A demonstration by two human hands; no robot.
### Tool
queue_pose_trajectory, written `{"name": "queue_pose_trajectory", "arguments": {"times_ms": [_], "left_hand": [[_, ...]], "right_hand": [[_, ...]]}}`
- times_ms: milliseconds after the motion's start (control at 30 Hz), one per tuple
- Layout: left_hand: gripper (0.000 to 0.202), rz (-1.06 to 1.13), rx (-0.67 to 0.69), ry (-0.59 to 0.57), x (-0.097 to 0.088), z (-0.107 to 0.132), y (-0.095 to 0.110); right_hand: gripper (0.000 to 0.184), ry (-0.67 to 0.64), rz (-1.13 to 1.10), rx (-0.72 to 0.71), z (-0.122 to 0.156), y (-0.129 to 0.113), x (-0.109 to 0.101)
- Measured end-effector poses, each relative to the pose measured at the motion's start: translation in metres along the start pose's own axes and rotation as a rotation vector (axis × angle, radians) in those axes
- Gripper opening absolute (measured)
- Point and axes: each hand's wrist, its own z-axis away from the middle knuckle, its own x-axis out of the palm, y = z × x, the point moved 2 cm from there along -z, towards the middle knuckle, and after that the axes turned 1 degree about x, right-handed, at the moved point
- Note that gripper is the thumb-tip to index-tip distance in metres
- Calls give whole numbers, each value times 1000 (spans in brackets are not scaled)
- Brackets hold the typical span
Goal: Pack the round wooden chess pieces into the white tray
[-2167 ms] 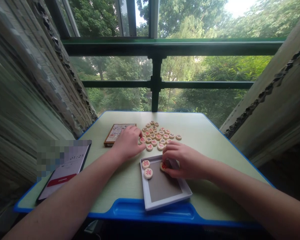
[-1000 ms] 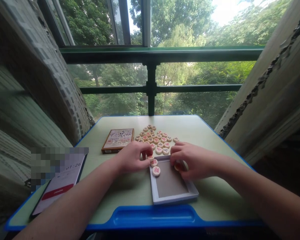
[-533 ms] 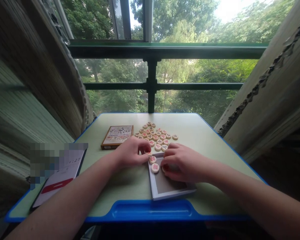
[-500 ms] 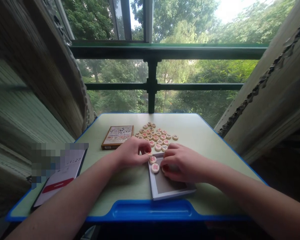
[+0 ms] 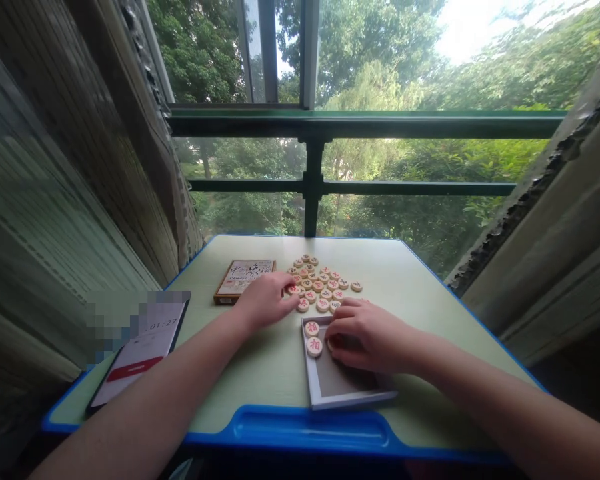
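Note:
My left hand point(image 5: 267, 298) reaches to the near left side of a group of round Chinese chess pieces point(image 5: 319, 287). Its thumb and index finger are apart, with a red-marked piece point(image 5: 293, 290) in the gap. My right hand point(image 5: 367, 337) bends over a shallow open box tray point(image 5: 310, 387), fingers curled on a chess piece point(image 5: 331, 344) that is mostly hidden. Two red-lettered pieces, an upper piece point(image 5: 312, 328) and a lower piece point(image 5: 315, 346), lie along the tray's left wall.
A flat Chinese chess box point(image 5: 240, 280) lies left of the pieces. At the table's left edge rests a phone point(image 5: 140, 360) with a lit screen. The table point(image 5: 220, 387) has a blue rim and a front groove point(image 5: 310, 427). Curtains flank the window behind.
My left hand has moved from the tray's far left corner toward the pieces, and its fingers have spread. My right hand stays over the tray. The view has shifted slightly.

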Motion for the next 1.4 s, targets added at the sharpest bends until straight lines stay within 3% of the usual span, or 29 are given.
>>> {"name": "queue_pose_trajectory", "arguments": {"times_ms": [267,367,533,900,1000,1233,1300,1400], "left_hand": [[26,-145,-120,90,-3,-1,-5],[27,-187,-177,70,3,-3,-14],[25,-227,-99,43,14,-6,-21],[25,-322,-4,36,12,-12,-38],[27,-275,-5,125,6,-14,-40],[29,-102,-75,522,-24,-17,-55],[30,-96,-86,561,-28,-17,-59],[29,-156,-86,475,-24,-17,-62]], "right_hand": [[13,0,-17,-3,-2,-1,-2],[13,3,-27,0,-2,-1,-2],[13,3,-22,9,-2,-1,-1],[14,0,-15,8,-2,-1,-1],[14,0,-17,7,-2,0,-1],[17,-9,-8,9,0,2,1],[17,-11,-6,13,0,3,1],[18,-10,2,12,1,4,2]]}}
